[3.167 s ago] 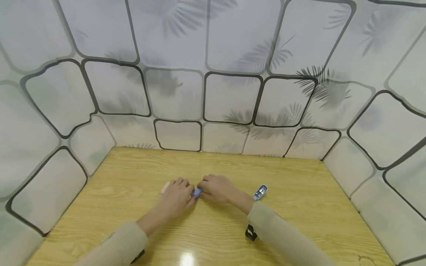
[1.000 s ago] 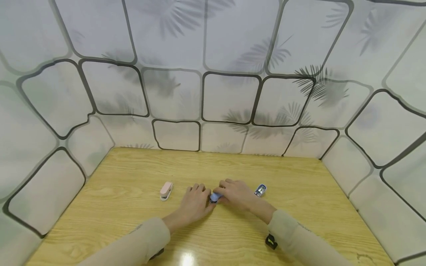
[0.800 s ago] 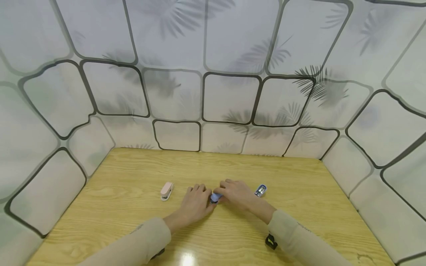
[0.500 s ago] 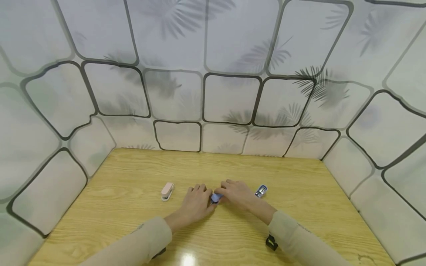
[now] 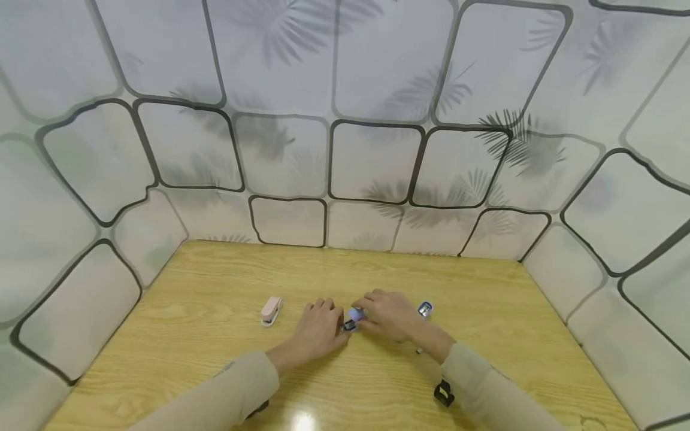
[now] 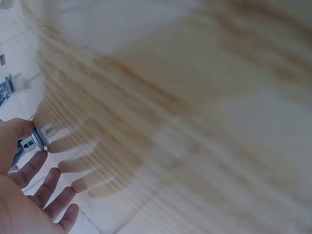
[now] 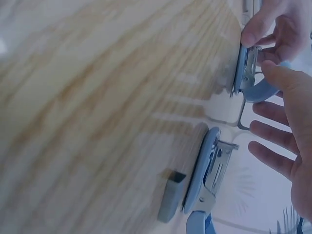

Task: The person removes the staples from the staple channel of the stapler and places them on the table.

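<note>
A small blue stapler (image 5: 350,325) lies between both hands in the head view, its blue cover (image 7: 263,91) lifted back from the metal body. My left hand (image 5: 319,328) pinches its base between thumb and fingers; the other left fingers spread loosely in the left wrist view. My right hand (image 5: 392,315) holds the lifted cover between thumb and index finger, with its remaining fingers stretched out. Beyond the right wrist lies a second blue stapler (image 7: 208,168), its cover folded back and its metal channel exposed. A small grey bar (image 7: 171,197) lies beside that stapler.
A pink mini stapler (image 5: 271,311) sits left of my left hand on the wooden table (image 5: 242,269). Black wrist-camera parts (image 5: 444,394) hang below the right sleeve. A patterned fabric wall (image 5: 372,221) rises along the table's back and sides.
Both hands have moved right with the blue stapler, leaving the pink stapler uncovered. In the last half second its cover has swung up toward the right as my right hand shifted slightly right.
</note>
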`<state>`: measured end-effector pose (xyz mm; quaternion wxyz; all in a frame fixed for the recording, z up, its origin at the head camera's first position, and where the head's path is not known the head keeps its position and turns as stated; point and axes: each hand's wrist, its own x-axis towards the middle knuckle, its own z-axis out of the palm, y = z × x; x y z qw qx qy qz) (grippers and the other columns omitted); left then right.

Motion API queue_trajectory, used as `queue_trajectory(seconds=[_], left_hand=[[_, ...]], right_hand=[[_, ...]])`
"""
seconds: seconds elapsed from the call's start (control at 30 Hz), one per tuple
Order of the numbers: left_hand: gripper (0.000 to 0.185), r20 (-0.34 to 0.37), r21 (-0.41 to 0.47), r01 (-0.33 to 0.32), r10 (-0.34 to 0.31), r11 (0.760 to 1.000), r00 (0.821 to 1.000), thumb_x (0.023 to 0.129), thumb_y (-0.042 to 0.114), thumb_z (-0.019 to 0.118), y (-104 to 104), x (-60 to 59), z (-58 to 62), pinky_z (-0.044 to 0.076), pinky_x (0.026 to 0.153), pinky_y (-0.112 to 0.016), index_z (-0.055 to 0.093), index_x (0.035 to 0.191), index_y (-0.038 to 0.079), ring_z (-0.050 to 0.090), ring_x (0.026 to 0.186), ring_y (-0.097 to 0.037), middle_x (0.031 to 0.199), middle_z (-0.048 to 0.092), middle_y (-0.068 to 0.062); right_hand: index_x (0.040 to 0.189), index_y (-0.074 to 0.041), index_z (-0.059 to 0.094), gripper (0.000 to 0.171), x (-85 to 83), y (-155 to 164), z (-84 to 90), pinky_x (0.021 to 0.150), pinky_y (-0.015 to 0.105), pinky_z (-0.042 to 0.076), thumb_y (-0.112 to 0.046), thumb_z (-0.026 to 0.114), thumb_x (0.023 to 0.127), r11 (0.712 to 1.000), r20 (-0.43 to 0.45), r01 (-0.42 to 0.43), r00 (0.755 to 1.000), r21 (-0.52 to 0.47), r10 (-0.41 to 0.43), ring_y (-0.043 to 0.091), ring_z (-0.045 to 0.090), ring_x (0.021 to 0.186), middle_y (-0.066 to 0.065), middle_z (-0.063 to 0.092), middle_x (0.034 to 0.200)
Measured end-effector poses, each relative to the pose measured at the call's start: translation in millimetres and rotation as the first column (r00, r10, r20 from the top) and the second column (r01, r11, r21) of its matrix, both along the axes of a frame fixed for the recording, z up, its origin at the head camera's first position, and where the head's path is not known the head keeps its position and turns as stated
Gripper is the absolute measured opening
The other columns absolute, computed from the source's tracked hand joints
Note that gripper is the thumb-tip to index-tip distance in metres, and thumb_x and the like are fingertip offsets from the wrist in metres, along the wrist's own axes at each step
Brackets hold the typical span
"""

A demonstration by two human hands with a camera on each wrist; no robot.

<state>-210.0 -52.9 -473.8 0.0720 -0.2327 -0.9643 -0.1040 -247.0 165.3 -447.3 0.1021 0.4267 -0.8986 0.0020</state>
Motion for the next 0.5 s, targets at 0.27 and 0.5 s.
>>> queue_trajectory(seconds=[0.27,0.5], left_hand=[[0.028,0.018,0.0,-0.001,0.001,1.0,1.0,0.091,0.043,0.08,0.0,-0.4,3.5,0.048,0.077,-0.037,0.066,0.089,0.019,0.057,0.086,-0.018,0.094,0.063,-0.001],[0.029,0.023,-0.001,-0.007,0.007,1.0,1.0,0.091,0.044,0.08,1.4,-1.0,3.0,0.043,0.073,-0.032,0.067,0.089,0.018,0.054,0.083,-0.016,0.093,0.063,-0.001]], right_hand=[[0.126,-0.019,0.071,0.036,-3.1,6.8,4.1,0.068,0.024,0.058,-0.04,0.076,0.097,0.998,-0.06,-0.026,0.998,-0.06,0.022,0.015,0.073,0.091,-0.003,0.076,0.106],[0.122,-0.018,0.071,0.036,-6.9,15.9,7.3,0.067,0.026,0.059,-0.041,0.077,0.095,0.999,-0.09,-0.005,0.996,-0.037,0.001,0.017,0.073,0.09,-0.002,0.076,0.103]])
